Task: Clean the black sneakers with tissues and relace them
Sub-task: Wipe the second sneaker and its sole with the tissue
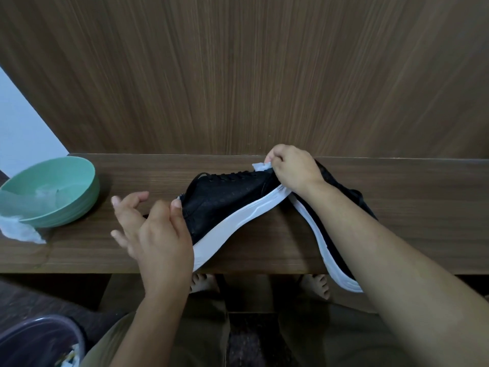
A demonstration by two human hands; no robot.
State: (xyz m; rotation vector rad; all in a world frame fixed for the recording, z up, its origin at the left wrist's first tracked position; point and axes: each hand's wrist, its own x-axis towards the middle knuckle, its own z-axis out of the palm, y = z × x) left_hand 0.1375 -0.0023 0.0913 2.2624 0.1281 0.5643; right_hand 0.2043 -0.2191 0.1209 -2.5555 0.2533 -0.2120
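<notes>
Just under the right hand (293, 168), whose grip pinches a small white tissue (262, 166) at the toe, the black canvas sneaker with white sole (227, 200) tilts off the brown wooden surface (148, 165), heel steadied by the left hand (158, 229) for wiping.

No writing, brand mark, number or sign can be read anywhere. The black sneaker (227, 197) held over the table (264, 247) shows a plain upper and a plain white sole; any small logo may be lost to blur. The green bowl (53, 192) at the table's left edge bears no label.
</notes>
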